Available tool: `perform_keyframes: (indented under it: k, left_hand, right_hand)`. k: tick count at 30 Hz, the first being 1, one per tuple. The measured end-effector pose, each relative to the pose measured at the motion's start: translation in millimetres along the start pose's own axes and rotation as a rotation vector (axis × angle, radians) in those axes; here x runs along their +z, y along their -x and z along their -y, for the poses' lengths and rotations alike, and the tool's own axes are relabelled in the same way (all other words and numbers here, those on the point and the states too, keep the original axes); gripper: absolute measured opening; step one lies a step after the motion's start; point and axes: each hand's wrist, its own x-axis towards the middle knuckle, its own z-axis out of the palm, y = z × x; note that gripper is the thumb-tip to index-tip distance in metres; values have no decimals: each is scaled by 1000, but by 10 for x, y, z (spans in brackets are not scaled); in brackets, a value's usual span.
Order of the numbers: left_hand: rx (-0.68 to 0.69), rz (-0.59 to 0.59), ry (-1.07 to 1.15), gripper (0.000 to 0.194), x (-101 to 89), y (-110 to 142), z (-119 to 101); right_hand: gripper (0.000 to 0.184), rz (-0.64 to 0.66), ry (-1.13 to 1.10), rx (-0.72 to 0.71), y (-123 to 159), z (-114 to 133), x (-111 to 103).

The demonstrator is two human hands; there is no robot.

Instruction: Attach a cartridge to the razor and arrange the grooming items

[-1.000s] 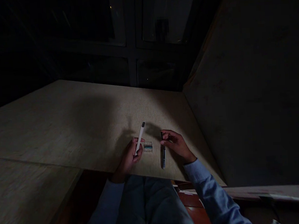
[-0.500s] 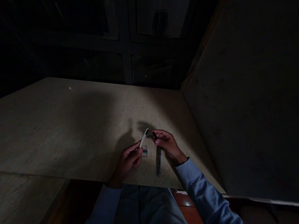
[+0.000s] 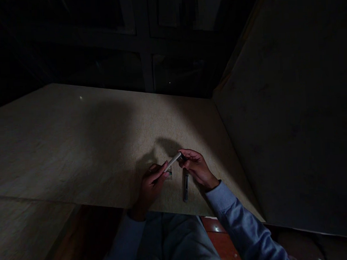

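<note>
Dim light rakes over a pale, faintly mottled tabletop [image 3: 110, 149] with a smooth, hard look; its straight far edge meets dark framed panes [image 3: 122, 66], and its right edge runs along a tall, dull panel [image 3: 302, 118]. Leftward the surface stretches broadly to a seam; the near edge lies close before the lap. Above the near right part, the left hand [image 3: 151, 184] pinches a slim, smooth white rod [image 3: 173, 161], tilted up to the right. The right hand [image 3: 197, 167] pinches a small dark piece [image 3: 182, 157] by the rod's far end; whether they touch I cannot tell. Below lie a slender dark pen-shaped tool [image 3: 186, 189] and a partly hidden clear case [image 3: 170, 174].
</note>
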Motion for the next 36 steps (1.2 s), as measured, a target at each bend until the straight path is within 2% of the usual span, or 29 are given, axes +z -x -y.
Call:
perform_keyframes:
  k: [6,9,20,36]
  left_hand:
    - [4,105,82,33,-21,36,-58]
    - [4,118,77,33,-31,41,-79]
    - [-27,-69,-59,31,9,43,-21]
    - [-56,-70,-29,30,-4,49,-7]
  right_hand:
    - [47,-27,26,11,-2,-15,-19]
    - [47,-23,31,12,-8,-37,-37]
    - [48,8,-15,67,-3,-21,-14]
    - [45,63,-27,117,8,-40,-109]
